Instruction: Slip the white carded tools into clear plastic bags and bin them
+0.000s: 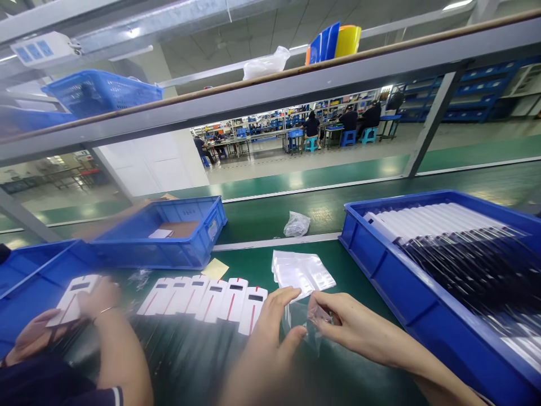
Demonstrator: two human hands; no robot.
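Observation:
Between my hands is a small clear plastic bag (313, 337), its film thin and hard to trace. My right hand (338, 320) pinches it with thumb and fingers. The film also reaches my left hand (274, 327), whose thumb and forefinger curve around its near side with a gap between the tips. Just beyond lies a pile of flat clear bags (302, 270). To the left, white card-shaped devices (253, 310) with dark windows and red stripes form an overlapping row on the green tabletop (190, 355).
At left, a co-worker's hands (99, 299) hold a similar white device (74, 299). A blue bin (376, 270) packed with devices stands right; another blue bin (156, 256) sits back left. A crumpled plastic bag (297, 224) and a yellowish paper (216, 269) lie behind. A shelf (253, 96) crosses overhead.

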